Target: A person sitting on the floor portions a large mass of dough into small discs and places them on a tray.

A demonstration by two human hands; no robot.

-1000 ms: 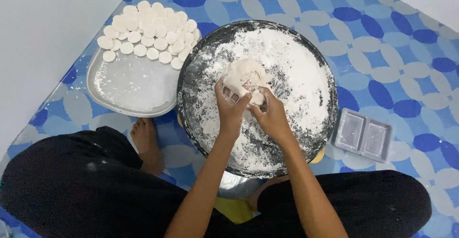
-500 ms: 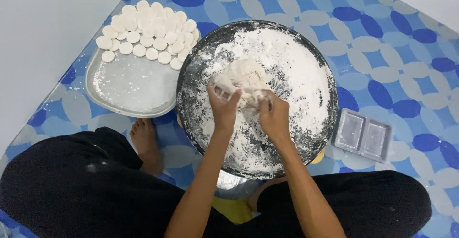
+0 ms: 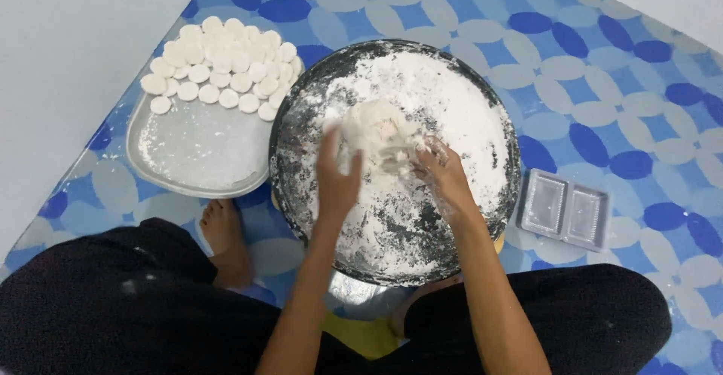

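dough: one pale lump (image 3: 374,130), sitting in the middle of the big round floured pan (image 3: 482,89), which is on the floor
hands: two, left hand (image 3: 337,178) a bit blurred with fingers loosely spread against the dough's side; right hand (image 3: 446,173) with fingers curled into the lump, gripping it
tray: one metal tray (image 3: 197,153) left of the pan
discs: roughly thirty white dough rounds (image 3: 222,66), overlapping so hard to count
plastic container: one clear two-cell box (image 3: 566,211) on the patterned mat (image 3: 602,81)
hidden: pan's near edge behind the arms
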